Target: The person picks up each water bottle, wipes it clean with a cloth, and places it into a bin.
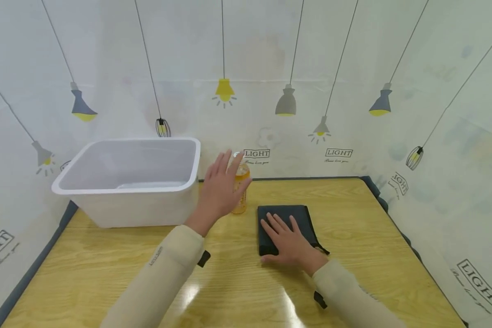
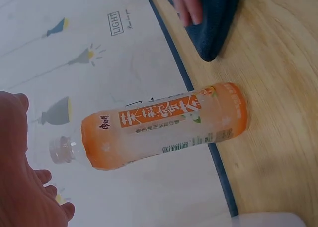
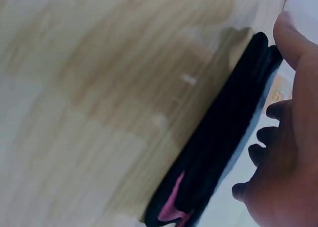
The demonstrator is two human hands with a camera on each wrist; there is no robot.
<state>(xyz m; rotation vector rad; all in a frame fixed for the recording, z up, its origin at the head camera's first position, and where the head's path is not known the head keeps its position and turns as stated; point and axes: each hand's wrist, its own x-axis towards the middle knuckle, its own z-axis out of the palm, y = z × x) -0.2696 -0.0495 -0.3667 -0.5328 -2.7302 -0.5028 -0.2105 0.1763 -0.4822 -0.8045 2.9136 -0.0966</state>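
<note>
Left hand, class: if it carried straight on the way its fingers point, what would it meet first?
Most likely the orange bottle, standing just beyond the open left hand; the remaining gap is hard to judge.

Layout of the table [image 1: 352, 282] as we find it in the head view.

We record a tub [image 1: 131, 180] at the left centre of the frame, standing at the table's far left. Just right of it, at the frame's centre, a bottle [image 1: 242, 189] stands upright near the back edge; the left hand [image 1: 220, 190] hangs in front of it, fingers spread, apart from it. A folded cloth [image 1: 287, 228] lies right of and nearer than the bottle, the right hand [image 1: 289, 243] resting flat on it.
</note>
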